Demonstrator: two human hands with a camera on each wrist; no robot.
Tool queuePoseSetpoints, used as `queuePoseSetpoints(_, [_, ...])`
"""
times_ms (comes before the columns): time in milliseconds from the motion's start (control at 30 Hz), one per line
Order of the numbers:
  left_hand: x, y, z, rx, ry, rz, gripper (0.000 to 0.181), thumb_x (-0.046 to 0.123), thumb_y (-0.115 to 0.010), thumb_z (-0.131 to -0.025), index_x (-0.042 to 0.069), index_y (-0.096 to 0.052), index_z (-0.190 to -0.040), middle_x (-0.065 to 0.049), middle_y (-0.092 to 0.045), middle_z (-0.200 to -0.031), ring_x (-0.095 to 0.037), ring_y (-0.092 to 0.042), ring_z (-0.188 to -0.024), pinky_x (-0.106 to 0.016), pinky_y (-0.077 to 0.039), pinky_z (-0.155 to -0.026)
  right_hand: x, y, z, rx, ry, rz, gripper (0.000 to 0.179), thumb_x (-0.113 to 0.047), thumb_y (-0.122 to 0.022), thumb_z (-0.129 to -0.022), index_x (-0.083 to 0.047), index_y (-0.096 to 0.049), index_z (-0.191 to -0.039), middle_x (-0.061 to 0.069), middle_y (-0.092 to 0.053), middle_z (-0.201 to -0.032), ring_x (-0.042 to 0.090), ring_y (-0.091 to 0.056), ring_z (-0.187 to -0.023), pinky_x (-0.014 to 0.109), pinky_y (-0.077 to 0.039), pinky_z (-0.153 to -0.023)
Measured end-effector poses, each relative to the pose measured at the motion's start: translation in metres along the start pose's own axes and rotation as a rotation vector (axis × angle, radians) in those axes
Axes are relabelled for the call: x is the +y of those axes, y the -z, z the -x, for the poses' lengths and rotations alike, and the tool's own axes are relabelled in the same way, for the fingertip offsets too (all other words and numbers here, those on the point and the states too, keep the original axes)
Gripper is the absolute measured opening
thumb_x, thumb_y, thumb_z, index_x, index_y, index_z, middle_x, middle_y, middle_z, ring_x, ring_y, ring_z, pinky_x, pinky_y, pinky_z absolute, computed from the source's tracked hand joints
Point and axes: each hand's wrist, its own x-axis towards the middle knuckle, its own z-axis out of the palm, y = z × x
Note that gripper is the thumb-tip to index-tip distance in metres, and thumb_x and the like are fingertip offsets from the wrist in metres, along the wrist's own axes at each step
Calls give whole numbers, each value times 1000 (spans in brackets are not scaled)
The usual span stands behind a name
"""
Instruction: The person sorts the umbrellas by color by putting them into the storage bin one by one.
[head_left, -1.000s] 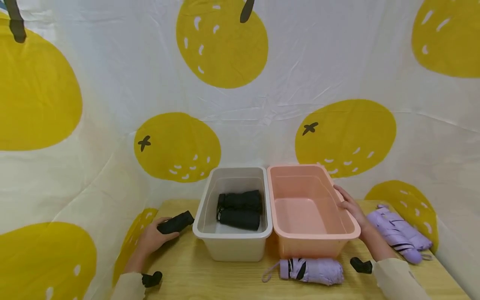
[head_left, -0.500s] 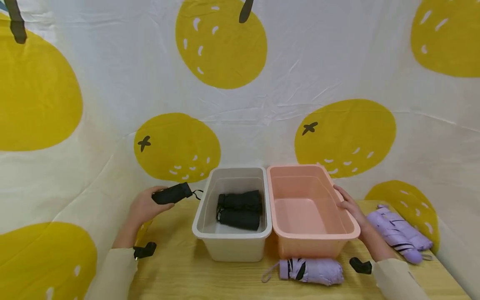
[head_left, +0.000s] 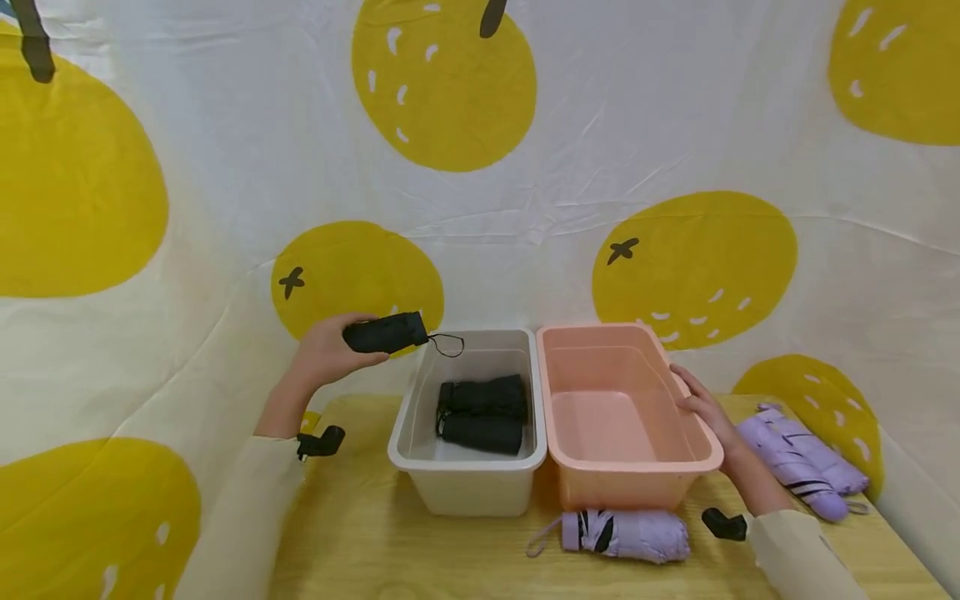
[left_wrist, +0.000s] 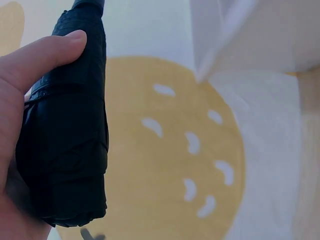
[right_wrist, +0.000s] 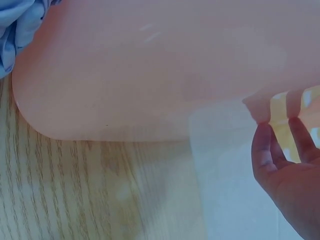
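Note:
In the head view my left hand (head_left: 326,350) grips a folded black umbrella (head_left: 384,333), raised at the left of the white bin (head_left: 472,465). Its wrist loop dangles over that bin's far left corner. The left wrist view shows my thumb across the black umbrella (left_wrist: 70,130). Two more folded black umbrellas (head_left: 483,433) lie side by side inside the white bin. My right hand (head_left: 705,410) holds the right rim of the pink bin (head_left: 633,468); in the right wrist view its fingertips touch the pink wall (right_wrist: 125,85). No object shows inside the pink bin.
A folded lilac umbrella (head_left: 630,535) lies in front of the pink bin. Two more lilac umbrellas (head_left: 806,458) lie at the right on the wooden table (head_left: 375,533). The bins stand side by side, close to a fruit-patterned cloth (head_left: 525,208) behind them.
My left hand has lifted the black umbrella up from low beside the white bin, then moved it rightward toward that bin. My right hand stays on the pink bin's rim.

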Motion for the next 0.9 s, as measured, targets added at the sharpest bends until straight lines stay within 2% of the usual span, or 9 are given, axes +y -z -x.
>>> queuePoseSetpoints(200, [28, -8, -26, -62, -56, -22, 67, 49, -85, -68, 21, -64, -126, -7, -63, -117, -27, -57, -92, -44, -49, -77, 0, 2, 0, 10, 2, 16, 58, -9, -35, -104, -20, -15, -157, 3, -29, -142, 4, -55, -107, 25, -49, -85])
queuePoseSetpoints(400, [46, -28, -41, -115, -88, -1, 63, 46, -86, -68, 23, -65, -123, -4, -64, -115, -25, -58, -91, -42, -49, -78, 0, 3, -1, 22, -17, 7, 58, -9, -36, -104, -20, -15, -157, 12, -20, -147, 4, -54, -108, 24, -49, -85])
queuePoseSetpoints(567, [58, -45, -51, -157, -104, 69, 64, 47, -86, -68, 21, -65, -123, -3, -64, -114, -25, -58, -92, -40, -50, -78, 0, 3, -2, 20, -7, -2, 58, -8, -36, -103, -21, -17, -156, 8, -26, -144, 4, -55, -107, 24, -49, -85])
queuePoseSetpoints(700, [64, -58, -58, -199, -86, 103, 62, 44, -87, -67, 23, -65, -121, -2, -63, -113, -23, -59, -86, -36, -52, -70, 0, 4, -3, 15, 0, 0, 58, -8, -36, -104, -22, -18, -156, 5, -29, -142, 5, -55, -107, 26, -48, -86])
queuePoseSetpoints(800, [67, -69, -61, -239, -76, 134, 58, 39, -87, -69, 24, -65, -120, -4, -63, -112, -23, -60, -81, -33, -52, -64, 3, 7, -4, -21, 26, -9, 57, -10, -39, -103, -27, -24, -155, -1, -35, -139, 5, -55, -107, 27, -49, -86])
queuePoseSetpoints(900, [67, -80, -62, -260, -82, 163, 57, 34, -88, -70, 23, -65, -120, -6, -63, -113, -23, -60, -82, -33, -53, -66, 8, 10, -4, -68, 62, -44, 58, -10, -41, -101, -26, -26, -155, -5, -40, -136, 8, -56, -109, 28, -49, -87])
